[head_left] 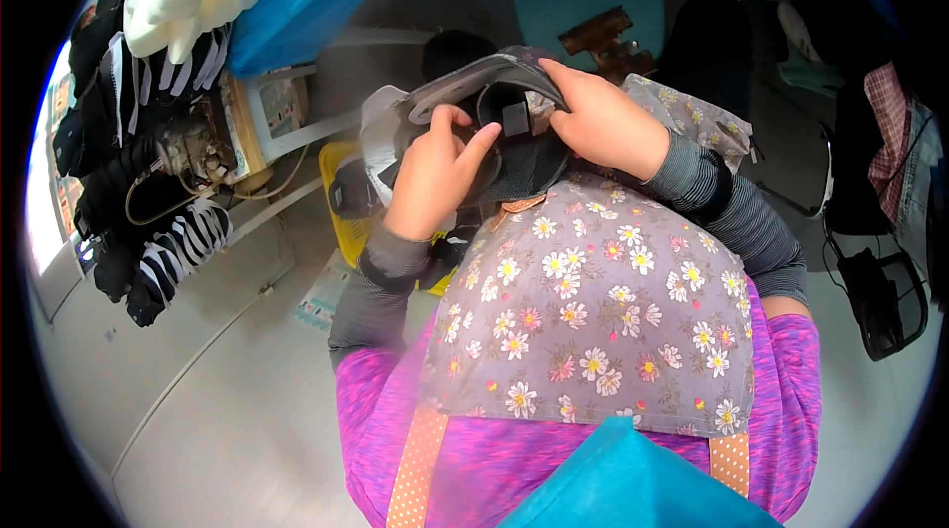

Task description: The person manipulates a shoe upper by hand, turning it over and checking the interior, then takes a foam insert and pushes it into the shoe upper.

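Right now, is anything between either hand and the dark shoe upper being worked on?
No. Both hands are already on the dark shoe upper: the left hand grips its near side with fingers curled onto it, and the right hand presses on its top edge. Nothing visible lies between them, above the floral apron.

Small printed card or label [282,105], pale with tiny coloured marks, stands against wooden frame, upper left, beside tangle of wires. Flat printed packet or paper [322,297], light blue and white, lies on floor, lower left of yellow crate. Bright strip with coloured patches [61,194] at far left edge, maybe sign or screen, too blurred to tell.
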The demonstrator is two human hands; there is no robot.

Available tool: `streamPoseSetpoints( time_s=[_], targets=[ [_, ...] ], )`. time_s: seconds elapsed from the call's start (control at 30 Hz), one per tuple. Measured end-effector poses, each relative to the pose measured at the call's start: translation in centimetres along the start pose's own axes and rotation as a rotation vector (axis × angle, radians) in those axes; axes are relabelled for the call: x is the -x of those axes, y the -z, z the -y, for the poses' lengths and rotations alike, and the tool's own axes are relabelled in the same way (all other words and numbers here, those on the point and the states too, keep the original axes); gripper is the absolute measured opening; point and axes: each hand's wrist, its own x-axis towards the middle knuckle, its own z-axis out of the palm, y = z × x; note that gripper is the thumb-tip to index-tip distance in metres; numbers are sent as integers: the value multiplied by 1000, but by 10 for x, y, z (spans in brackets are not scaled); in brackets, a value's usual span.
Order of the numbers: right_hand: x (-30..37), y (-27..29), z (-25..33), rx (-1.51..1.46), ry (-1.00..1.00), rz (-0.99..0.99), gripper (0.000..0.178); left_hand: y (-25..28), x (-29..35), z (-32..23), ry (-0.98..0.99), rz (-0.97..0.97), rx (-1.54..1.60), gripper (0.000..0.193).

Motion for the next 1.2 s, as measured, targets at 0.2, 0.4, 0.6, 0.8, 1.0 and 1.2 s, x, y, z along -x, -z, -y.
streamPoseSetpoints(
  time_s=[0.2, 0.4, 0.6, 0.8, 1.0, 1.2],
  targets=[
    [-2, -2, -7, 69, 27, 8, 52, -12, -17, -12, -626, -413, -416, 24],
    [-4, 17, -11, 21, -41, 68, 47, -13, -12, -18, -1112, -122, -642, 9],
    [-3, 15, -19, 105, 4, 60, 45, -14, -20, -17, -829, -395, -480, 14],
    [1, 17, -14, 334, 211, -61, 28, -21, -24, -17, -691, -322, -425, 15],
    [3, 18, -4, 480, 188, -31, 20, -17, -21, -21, -932, -405, -559, 14],
    [6, 17, -7, 530, 269, -13, 13, -19, -28, -23, -928, -487, -508, 16]
  ],
)
